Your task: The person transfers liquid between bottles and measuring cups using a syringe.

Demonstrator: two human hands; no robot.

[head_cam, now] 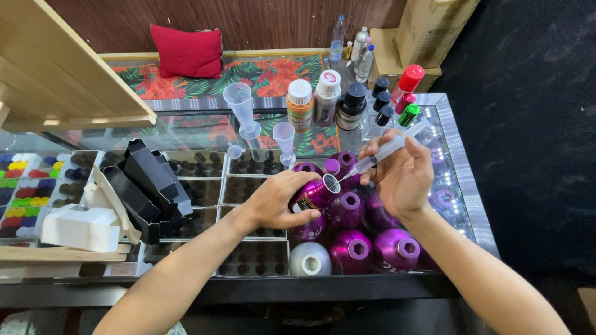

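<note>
My left hand (277,200) grips a purple metal bottle (313,195), tilted with its open neck toward the right. My right hand (401,170) holds a clear plastic syringe (382,153) slanted down to the left, its thin tip at the bottle's mouth. Around them stand several more purple metal bottles (347,209) and one silver bottle (310,259) on the glass counter (458,161).
Behind stand clear measuring cylinders (241,108), labelled jars (300,104), small dark and red-capped bottles (406,84). To the left lie black folded boxes (146,186), a white box (79,227), trays of coloured caps (25,189). A wooden shelf (62,68) overhangs the upper left.
</note>
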